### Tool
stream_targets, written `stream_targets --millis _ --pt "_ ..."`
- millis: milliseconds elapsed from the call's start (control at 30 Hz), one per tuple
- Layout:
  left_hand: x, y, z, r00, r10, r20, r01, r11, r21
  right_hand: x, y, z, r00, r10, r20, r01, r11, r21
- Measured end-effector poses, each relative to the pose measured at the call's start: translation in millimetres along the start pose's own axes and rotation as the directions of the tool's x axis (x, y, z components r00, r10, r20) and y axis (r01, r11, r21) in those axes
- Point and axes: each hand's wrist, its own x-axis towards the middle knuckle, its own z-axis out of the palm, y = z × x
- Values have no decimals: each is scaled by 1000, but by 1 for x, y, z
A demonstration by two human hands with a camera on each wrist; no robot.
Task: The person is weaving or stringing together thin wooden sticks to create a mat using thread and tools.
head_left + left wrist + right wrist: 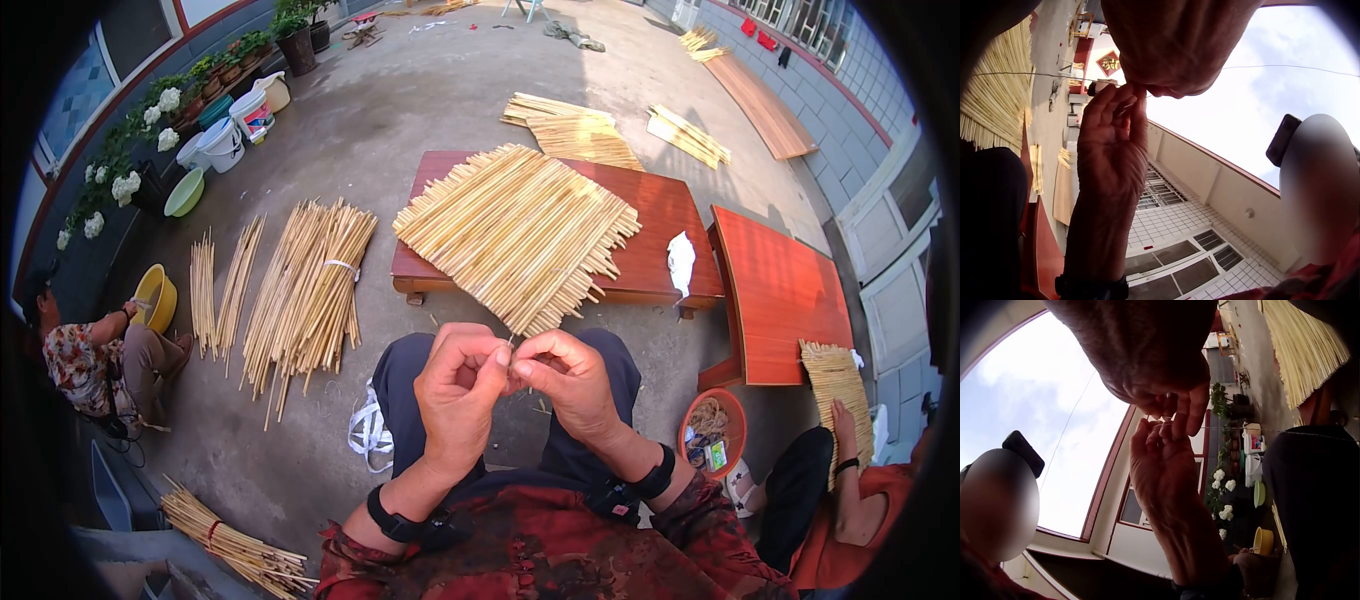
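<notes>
String [1260,430] is pinched by the left hand [458,388] and right hand [572,388]; this looks like tying, so next needs gentle pulling.

From the head we look forward and down, wide, over the left hand [462,395] and right hand [572,388] to the stick mat [520,235]. At the wrists we sit close, turned sideways and facing up to the sky [1254,44]: left toward the tiled wall [1155,228], right toward the white flowers [1225,512]. All three views share hands and mat.
</notes>
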Motion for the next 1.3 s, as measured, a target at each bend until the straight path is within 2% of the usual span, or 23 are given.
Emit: stream_targets --millis 533,633,700,733,800,833,967,1033,1067,1133,1200,1300 --pt "0 0 -1 1000 -4 -6 4 1000 -14 0 1 2 1000 7 13 -7 1000 22" --pt "1 -3 -4 998 57 32 -59 997 47 1 2 -3 1000 24 2 -24 997 74" --pt "2 -6 -6 987 79 139 -96 988 119 0 -1 -5 1000 10 11 -11 999 45" --pt "1 -5 -5 986 71 153 -89 989 119 -1 -3 -7 1000 0 30 -1 1000 12" --pt "-1 -3 0 981 -71 183 74 997 -10 -4 -6 -11 999 31 45 -31 1000 4" --pt "-1 -4 0 976 -81 200 85 996 -8 -6 -7 -14 995 67 76 -67 998 -10" --pt "0 -10 3 962 -82 262 73 996 45 -17 -8 -27 996 75 41 -73 996 -41" --pt "1 -11 8 957 -72 280 56 996 63 -18 -16 -36 992 -123 -29 116 977 -181" --pt "2 -11 11 957 -89 277 83 996 34 -14 -25 -40 970 -240 30 234 902 -363" --pt "1 -14 18 953 -111 281 114 993 8 -17 -27 -36 965 -261 33 258 915 -310" --pt "1 -20 24 927 -165 336 215 970 -117 -19 -29 -34 957 -286 37 286 922 -261" --pt "-1 -25 29 924 -191 331 245 961 -129 -21 -28 -37 975 -199 94 213 961 -174"
